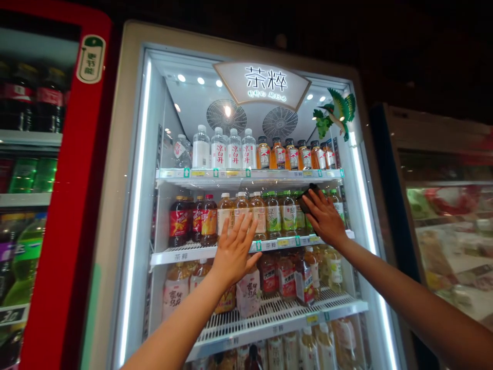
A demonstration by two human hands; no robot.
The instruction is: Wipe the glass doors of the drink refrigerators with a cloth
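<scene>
Left hand (234, 253) spread flat, palm and open fingers on glass door (173, 113) of drinks fridge (115, 205). Right hand (324, 217) curved over dark cloth (309, 199), pressing it against same pane, level with upper right of bottles (273, 213) on wire shelf (185, 253). Risk: cloth slipping from loose fingers and dropping; hard pressure forcing door inward or ajar, jolting bottles behind; hand smears marking glass.

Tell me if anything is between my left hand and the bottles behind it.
Yes, the glass door of the drinks cooler is in the way. Your left hand appears pressed flat against its outside, while the bottled drinks stand behind it on the wire shelf.
</scene>
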